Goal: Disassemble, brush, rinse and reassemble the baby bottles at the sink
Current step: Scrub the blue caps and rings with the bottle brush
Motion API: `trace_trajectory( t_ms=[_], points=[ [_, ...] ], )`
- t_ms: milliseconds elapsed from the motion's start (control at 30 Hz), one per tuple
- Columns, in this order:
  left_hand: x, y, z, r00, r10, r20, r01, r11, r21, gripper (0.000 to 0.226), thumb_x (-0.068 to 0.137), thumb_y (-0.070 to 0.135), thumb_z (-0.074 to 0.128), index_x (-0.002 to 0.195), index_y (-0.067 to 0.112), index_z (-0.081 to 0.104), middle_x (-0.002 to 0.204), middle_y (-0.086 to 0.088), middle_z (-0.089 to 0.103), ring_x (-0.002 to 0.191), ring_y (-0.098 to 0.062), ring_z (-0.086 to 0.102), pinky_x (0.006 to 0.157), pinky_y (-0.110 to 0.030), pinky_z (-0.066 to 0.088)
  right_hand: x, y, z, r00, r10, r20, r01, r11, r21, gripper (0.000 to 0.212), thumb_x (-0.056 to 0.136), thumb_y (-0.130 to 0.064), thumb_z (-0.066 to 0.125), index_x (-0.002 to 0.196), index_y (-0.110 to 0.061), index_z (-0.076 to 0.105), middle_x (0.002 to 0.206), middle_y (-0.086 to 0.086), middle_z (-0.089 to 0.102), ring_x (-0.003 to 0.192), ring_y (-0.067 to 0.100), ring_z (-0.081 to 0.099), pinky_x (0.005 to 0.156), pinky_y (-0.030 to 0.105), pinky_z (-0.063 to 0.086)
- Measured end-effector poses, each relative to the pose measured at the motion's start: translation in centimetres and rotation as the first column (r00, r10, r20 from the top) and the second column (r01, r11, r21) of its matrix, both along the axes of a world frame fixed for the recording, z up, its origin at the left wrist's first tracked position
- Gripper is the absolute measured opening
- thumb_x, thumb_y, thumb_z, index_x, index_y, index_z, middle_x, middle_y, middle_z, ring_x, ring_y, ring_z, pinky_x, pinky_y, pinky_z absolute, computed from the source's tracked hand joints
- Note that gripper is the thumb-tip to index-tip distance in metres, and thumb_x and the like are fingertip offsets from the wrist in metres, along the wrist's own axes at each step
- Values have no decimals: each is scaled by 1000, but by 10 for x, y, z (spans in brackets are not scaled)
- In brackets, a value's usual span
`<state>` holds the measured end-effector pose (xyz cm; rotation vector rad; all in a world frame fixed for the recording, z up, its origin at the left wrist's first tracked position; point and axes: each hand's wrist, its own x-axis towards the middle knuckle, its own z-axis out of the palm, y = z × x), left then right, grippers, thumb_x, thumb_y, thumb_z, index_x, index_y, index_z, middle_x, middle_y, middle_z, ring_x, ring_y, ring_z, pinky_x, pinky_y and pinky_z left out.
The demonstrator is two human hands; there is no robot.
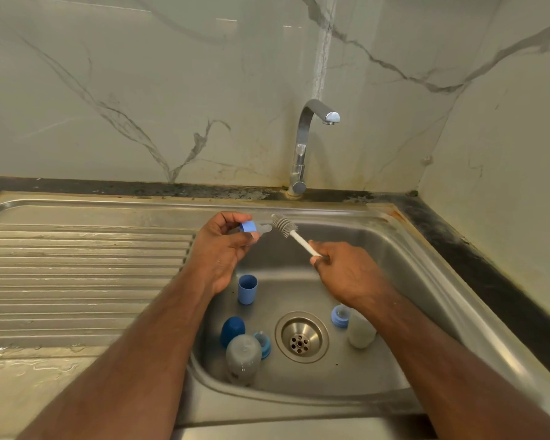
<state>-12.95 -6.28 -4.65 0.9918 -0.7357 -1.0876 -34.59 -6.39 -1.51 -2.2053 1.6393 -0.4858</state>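
My left hand (223,246) holds a blue bottle collar with a clear teat (251,227) over the sink's back left. My right hand (340,269) grips the white handle of a grey bottle brush (285,226), whose bristle head touches the teat's tip. In the steel sink (404,249) lie two cloudy bottle bodies, one at the front left (242,357) and one at the right (361,333). A light blue cap (247,289), a dark blue cap (232,330) and two more blue collars with teats (264,344) (339,316) lie around the drain (301,337).
A chrome tap (302,147) stands behind the sink, its spout pointing right, with no water running. A ribbed, wet draining board (83,274) stretches to the left. Marble-patterned walls enclose the back and right side.
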Motion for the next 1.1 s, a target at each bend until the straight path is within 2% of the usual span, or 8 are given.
trace_trajectory(
  t_ms=[133, 333, 500, 733, 800, 867, 967, 1100],
  points=[
    [0, -1, 0, 1000, 10, -1, -10, 1000, 15, 34, 83, -20, 65, 99, 10, 67, 104, -6, 74, 92, -17, 73, 78, -26, 60, 0, 5, 3, 991, 52, 122, -58, 997, 46, 41, 103, -38, 49, 144, -41, 49, 99, -12, 66, 71, 5, 57, 64, 22, 45],
    [1, 0, 0, 1000, -9, -27, 10, 1000, 14, 32, 87, -17, 63, 102, 11, 68, 104, -7, 72, 96, -19, 71, 82, -29, 61, -2, -3, 0, 998, -12, 61, 11, 1000, 30, 41, 103, -36, 48, 144, -38, 50, 101, -8, 68, 74, 8, 59, 68, 25, 48],
    [3, -2, 0, 982, -5, -189, 17, 998, 62, 23, 99, 3, 60, 121, 5, 67, 119, -16, 70, 109, -29, 71, 93, -41, 59, -4, -1, -1, 972, -5, 235, -11, 998, 69, 40, 103, -35, 52, 142, -36, 53, 81, -18, 58, 70, 5, 56, 68, 24, 45],
    [-1, 3, 6, 955, -71, -289, 101, 991, 90, 33, 95, -2, 62, 127, 1, 61, 126, -22, 67, 109, -33, 71, 93, -41, 60, 2, 2, -6, 934, 18, 358, -50, 995, 82, 39, 102, -32, 55, 140, -36, 55, 70, -24, 46, 63, -2, 44, 74, 26, 43],
    [-1, 6, 8, 946, -102, -307, 136, 987, 90, 32, 96, 7, 64, 126, -1, 59, 124, -24, 68, 106, -34, 73, 89, -39, 61, 2, 3, -3, 943, 35, 332, -50, 998, 37, 40, 102, -33, 53, 142, -37, 53, 76, -25, 52, 66, -3, 46, 78, 25, 44],
    [-1, 6, 9, 942, -105, -319, 145, 984, 104, 37, 95, 15, 67, 126, -3, 59, 119, -25, 70, 103, -33, 74, 81, -35, 63, 2, 5, 0, 961, 74, 267, -67, 997, -34, 41, 102, -35, 52, 144, -39, 51, 102, -23, 66, 77, -4, 52, 83, 19, 44],
    [1, 6, 10, 937, -96, -336, 146, 981, 127, 46, 91, 25, 72, 125, -3, 59, 110, -25, 73, 97, -29, 76, 71, -28, 63, 4, 10, 0, 968, 142, 208, -132, 989, -59, 42, 103, -37, 51, 145, -40, 48, 120, -19, 66, 74, -2, 55, 70, 11, 40],
    [1, 7, 10, 939, -108, -325, 165, 975, 150, 54, 88, 30, 75, 128, -2, 58, 108, -23, 74, 89, -24, 76, 64, -25, 62, 4, 4, 2, 988, 72, 138, -58, 993, -103, 43, 103, -38, 49, 146, -40, 46, 126, -10, 67, 84, 5, 61, 81, 24, 51]
  ],
)
